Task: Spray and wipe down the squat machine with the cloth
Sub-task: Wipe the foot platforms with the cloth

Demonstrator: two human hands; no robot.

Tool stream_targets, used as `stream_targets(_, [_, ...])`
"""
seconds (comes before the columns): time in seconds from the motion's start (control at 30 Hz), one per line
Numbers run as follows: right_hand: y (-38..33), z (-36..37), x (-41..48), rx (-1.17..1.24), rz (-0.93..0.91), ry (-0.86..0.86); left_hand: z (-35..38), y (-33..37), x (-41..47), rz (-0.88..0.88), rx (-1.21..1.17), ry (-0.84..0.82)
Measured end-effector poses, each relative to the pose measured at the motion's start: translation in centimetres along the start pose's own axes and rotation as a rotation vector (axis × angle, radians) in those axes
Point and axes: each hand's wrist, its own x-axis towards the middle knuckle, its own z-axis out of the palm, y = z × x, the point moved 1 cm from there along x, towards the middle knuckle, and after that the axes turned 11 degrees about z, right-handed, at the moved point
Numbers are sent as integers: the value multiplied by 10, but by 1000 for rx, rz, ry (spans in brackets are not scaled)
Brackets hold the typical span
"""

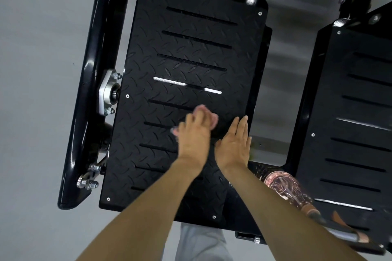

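Left hand [194,133] grips cloth [212,119] on footplate [191,48]; right hand [234,144] flat at edge.

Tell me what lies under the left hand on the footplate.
A pink cloth peeks out beyond the left hand, lying on the black footplate. The hand covers most of the cloth, and motion blur hides how it is held.

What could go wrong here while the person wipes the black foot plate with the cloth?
1. The cloth in the left hand lies close to open slots; it may snag on a slot edge.
2. The right hand rests flat near the edge of the foot plate, beside a gap; its fingers might slip in.
3. The plate seems mounted on a pivot bearing, so leaning on it could tilt it.
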Motion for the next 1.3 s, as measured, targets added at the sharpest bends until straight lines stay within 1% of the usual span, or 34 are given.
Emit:
stream_targets(0.07, [7,0,-1,-8,17,7,2,19,5,106,47,-12])
stream_targets(0.13, [13,-1,-3,-24,30,-6,1,16,8,186,142,-36])
stream_targets(0.2, [16,-2,-7,-32,34,-23,-1,-5,6,310,281,-109])
stream_targets(0.23, [17,-2,-8,-28,35,-23,-3,-20,3,342,344,-120])
stream_targets(0.27, [18,-3,-9,-23,31,-22,-5,-37,1,339,401,-109])
stream_targets(0.3, [17,-3,-9,-21,24,-21,-9,-55,-4,304,452,-103])
stream_targets(0.37, [16,-3,-8,-22,6,-19,-15,-89,-15,166,481,-128])
stream_targets(0.4, [14,-3,-7,-21,0,-18,-18,-104,-21,78,450,-130])
stream_targets(0.47, [12,-3,-6,-19,-11,-23,-23,-120,-30,-109,361,-77])
stream_targets(0.57, [9,-3,-8,-39,-32,-45,-20,-108,-27,-291,220,-19])
stream_targets(0.63, [10,-2,-8,-53,-44,-49,-16,-87,-19,-337,113,31])
stream_targets(0.7, [13,0,-9,-67,-50,-46,-12,-61,-12,-258,64,30])
stream_targets(0.83, [17,4,-11,-92,-45,-55,-2,-4,-1,57,67,-56])
stream_targets(0.9, [19,5,-11,-116,-53,-51,3,11,3,130,82,-81])
stream_targets(1.0, [22,9,-14,-150,-59,-32,4,8,0,183,134,-113])
stream_targets(1.13, [24,17,-22,-149,-55,-30,9,1,-19,432,298,-184])
stream_targets(1.23, [24,23,-29,-133,-29,-32,13,-5,-29,545,368,-183])
stream_targets(1.3, [23,28,-34,-123,-11,-34,12,-7,-31,649,481,-167])
